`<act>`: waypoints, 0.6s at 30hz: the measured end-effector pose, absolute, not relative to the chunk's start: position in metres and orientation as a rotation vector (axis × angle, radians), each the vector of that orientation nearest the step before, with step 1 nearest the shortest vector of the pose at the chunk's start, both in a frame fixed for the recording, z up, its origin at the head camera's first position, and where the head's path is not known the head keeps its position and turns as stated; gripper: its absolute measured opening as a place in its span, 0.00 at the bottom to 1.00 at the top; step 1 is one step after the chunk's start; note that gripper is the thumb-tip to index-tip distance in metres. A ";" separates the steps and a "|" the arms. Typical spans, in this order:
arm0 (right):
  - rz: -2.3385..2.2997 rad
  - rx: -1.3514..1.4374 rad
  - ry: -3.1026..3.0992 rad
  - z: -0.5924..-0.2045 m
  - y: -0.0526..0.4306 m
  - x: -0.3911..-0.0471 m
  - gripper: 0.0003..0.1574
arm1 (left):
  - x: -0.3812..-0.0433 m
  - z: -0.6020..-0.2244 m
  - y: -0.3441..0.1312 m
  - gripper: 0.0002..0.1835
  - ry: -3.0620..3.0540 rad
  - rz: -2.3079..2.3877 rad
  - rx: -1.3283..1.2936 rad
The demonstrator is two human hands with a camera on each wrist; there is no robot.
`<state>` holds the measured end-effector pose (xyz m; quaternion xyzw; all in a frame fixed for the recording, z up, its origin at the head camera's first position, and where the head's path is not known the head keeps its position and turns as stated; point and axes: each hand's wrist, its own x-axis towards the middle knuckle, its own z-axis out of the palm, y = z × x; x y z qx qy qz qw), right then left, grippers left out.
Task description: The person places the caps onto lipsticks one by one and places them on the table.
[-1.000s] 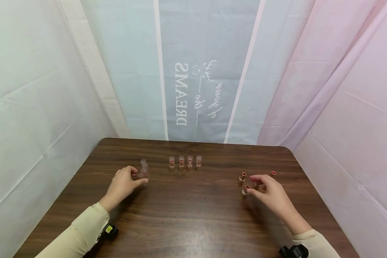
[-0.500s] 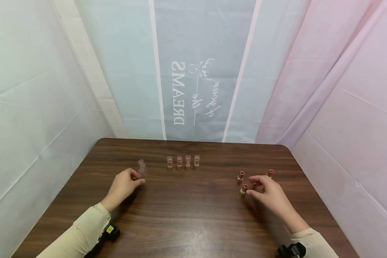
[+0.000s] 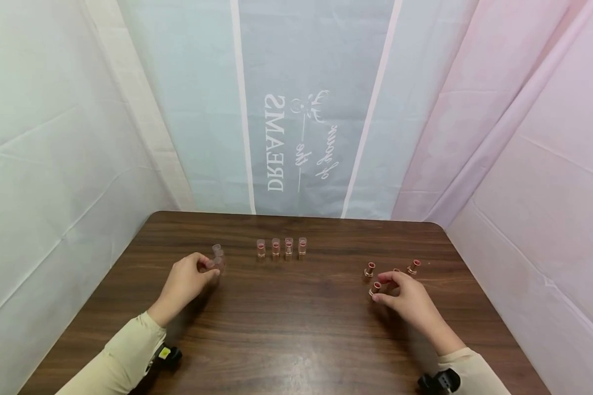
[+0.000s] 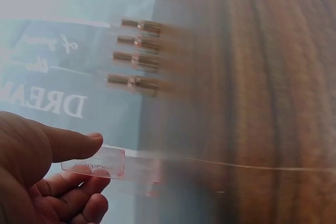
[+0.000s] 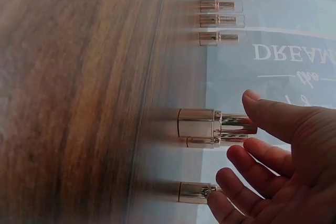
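Note:
My left hand [image 3: 188,282] pinches a clear lipstick cap [image 4: 107,164] between thumb and fingers at the table's left. More clear caps [image 3: 217,248] stand close behind it. On the right, my right hand [image 3: 406,302] is around an uncapped gold lipstick [image 3: 375,288] with a red tip. Thumb and index finger are on either side of this lipstick in the right wrist view, with a gap by the thumb. Other uncapped lipsticks stand close by: one to the left behind [image 3: 369,269], one at the far right [image 3: 414,266], and another mostly hidden by the hand.
Several capped lipsticks [image 3: 275,247] stand upright in a row near the back middle of the dark wood table [image 3: 286,323]. Behind the table hangs a light cloth [image 3: 306,66] with mirrored lettering, and pale cloth walls [image 3: 54,164] rise at both sides.
My left thumb has drawn in toward the fingers, closing on a clear cap. My right hand has shifted slightly left and toward me, around the front lipstick. The lipsticks stay in place.

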<state>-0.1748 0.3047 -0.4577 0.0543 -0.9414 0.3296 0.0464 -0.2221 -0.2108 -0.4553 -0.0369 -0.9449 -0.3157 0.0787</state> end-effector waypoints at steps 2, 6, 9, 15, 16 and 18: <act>0.995 0.142 -2.894 -0.458 0.305 -0.176 0.28 | -0.221 -0.450 -0.209 0.13 -2.807 -0.931 -0.132; 0.927 0.105 -2.952 -0.462 0.305 -0.178 0.24 | -0.216 -0.438 -0.204 0.13 -2.782 -0.945 -0.163; 0.871 0.089 -2.988 -0.465 0.305 -0.178 0.25 | -0.211 -0.429 -0.198 0.13 -2.783 -0.986 -0.179; 0.819 0.059 -3.021 -0.469 0.305 -0.179 0.28 | -0.204 -0.413 -0.185 0.14 -2.780 -1.071 -0.219; 0.819 0.052 -3.025 -0.470 0.304 -0.179 0.28 | -0.203 -0.411 -0.184 0.14 -2.779 -1.077 -0.226; 0.813 0.039 -3.030 -0.471 0.303 -0.180 0.27 | -0.202 -0.408 -0.181 0.13 -2.787 -1.075 -0.237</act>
